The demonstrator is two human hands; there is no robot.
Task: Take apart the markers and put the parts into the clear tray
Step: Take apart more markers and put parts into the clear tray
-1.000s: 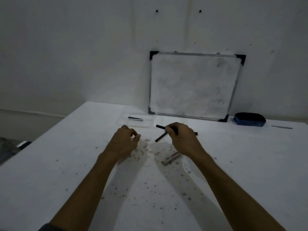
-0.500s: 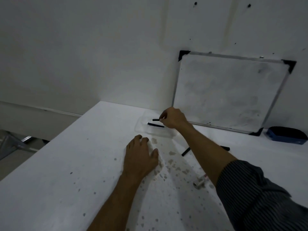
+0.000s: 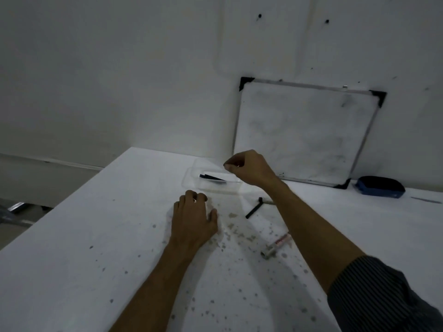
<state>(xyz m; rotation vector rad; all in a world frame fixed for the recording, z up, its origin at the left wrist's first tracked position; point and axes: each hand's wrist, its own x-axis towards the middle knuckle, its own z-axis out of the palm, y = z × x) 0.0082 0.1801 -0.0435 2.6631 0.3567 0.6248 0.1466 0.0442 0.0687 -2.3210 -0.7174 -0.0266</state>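
The left hand [image 3: 191, 224] lies palm-down on the white table [image 3: 72, 248], fingers bent slightly at the tips, holding nothing. It rests on a light, stained patch of the surface, just in front of the clear tray [image 3: 191, 174].

The right hand [image 3: 249, 168] is raised above the right end of the tray, with the forearm stretching across the table. Its fingers are curled loosely toward the thumb, and no item is visible between them; the hand is empty and partly closed. The dark striped sleeve [image 3: 383, 298] is pushed up past the forearm.

Inside the tray lie two thin black marker parts [image 3: 212, 177], crossing at a shallow angle near the tray's middle. The tray stands near the far edge of the table, left of the whiteboard [image 3: 304, 135].

On the table, right of the tray and partly behind the right forearm, lies a black marker tube [image 3: 254, 209], set at a slant. Another dark piece appears to cross its upper end, but the forearm hides most of it. Nearer the camera, a white marker barrel [image 3: 276, 245] with red lettering lies on the spotted surface, just beside the right forearm.

The whiteboard leans against the wall, its lower edge on the table. A blue eraser [image 3: 380, 186] sits to its right. The tabletop shows many small dark spots around the hands.
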